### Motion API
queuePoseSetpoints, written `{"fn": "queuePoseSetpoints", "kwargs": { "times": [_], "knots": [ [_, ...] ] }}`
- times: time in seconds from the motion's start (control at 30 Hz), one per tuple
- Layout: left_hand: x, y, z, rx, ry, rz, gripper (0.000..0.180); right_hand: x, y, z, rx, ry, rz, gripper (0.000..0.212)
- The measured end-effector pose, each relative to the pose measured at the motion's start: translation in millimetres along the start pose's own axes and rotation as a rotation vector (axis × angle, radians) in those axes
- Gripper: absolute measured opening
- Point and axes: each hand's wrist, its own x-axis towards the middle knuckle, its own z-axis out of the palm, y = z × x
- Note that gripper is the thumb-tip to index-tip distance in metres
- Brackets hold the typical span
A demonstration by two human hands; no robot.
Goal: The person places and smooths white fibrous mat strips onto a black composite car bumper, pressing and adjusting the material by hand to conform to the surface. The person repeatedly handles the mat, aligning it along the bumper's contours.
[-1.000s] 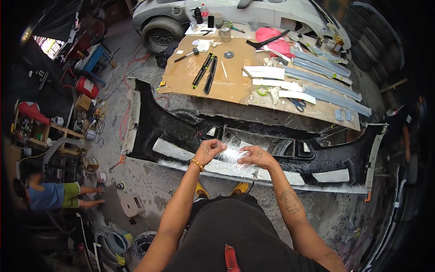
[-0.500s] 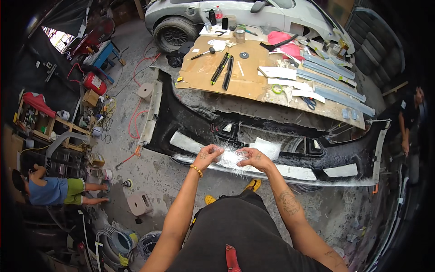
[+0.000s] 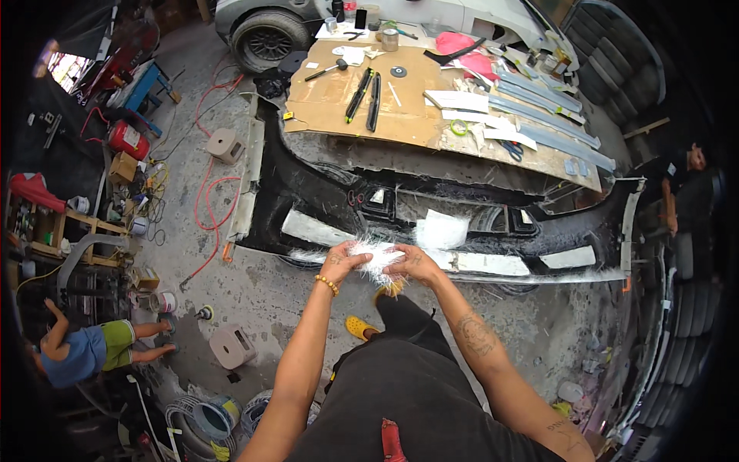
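Note:
Between my two hands is a frayed tuft of white fibreglass mat (image 3: 376, 260), its loose strands sticking out all round. My left hand (image 3: 339, 263) pinches its left side and my right hand (image 3: 416, 265) its right side. Just beyond them lies a long black car bumper (image 3: 304, 192), its inner face up. White mat strips (image 3: 317, 229) lie along it, and a loose squarish white sheet (image 3: 442, 230) rests near its middle. Small red-handled scissors (image 3: 356, 199) sit on the bumper, left of a square opening.
Behind the bumper stands a cardboard-covered table (image 3: 323, 100) with tools, strips and blue-handled scissors (image 3: 513, 149). A stool (image 3: 226, 146), a second stool (image 3: 232, 346) and a red hose (image 3: 202, 208) are on the left floor. One person (image 3: 81, 354) is at left, another (image 3: 676, 189) at right.
The bumper and table have shifted up and slightly left in view, and my legs have changed position in a step. The mat in my hands looks more bunched, with my fingers further over it.

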Motion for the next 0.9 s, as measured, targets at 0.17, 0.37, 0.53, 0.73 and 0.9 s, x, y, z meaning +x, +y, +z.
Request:
{"fn": "queuePoseSetpoints", "kwargs": {
  "times": [0.17,0.37,0.53,0.73,0.9],
  "knots": [
    [31,-7,-23,0.026,-0.107,-0.166,0.025,44,4,-4,-0.035,0.021,-0.032,0.048],
    [53,-27,-84,0.316,0.045,-0.232,0.033,129,23,0,-0.076,-0.168,0.081,0.045],
    [53,-66,-135,0.526,0.236,-0.284,0.038,205,88,26,-0.033,-0.32,0.189,0.05],
    [72,-128,-203,0.734,0.466,-0.388,0.065,271,151,66,0.634,-0.318,0.526,0.051],
    [135,-153,-243,0.772,0.303,-0.383,0.055,343,241,86,0.274,-0.143,0.403,0.044]
  ]
}}
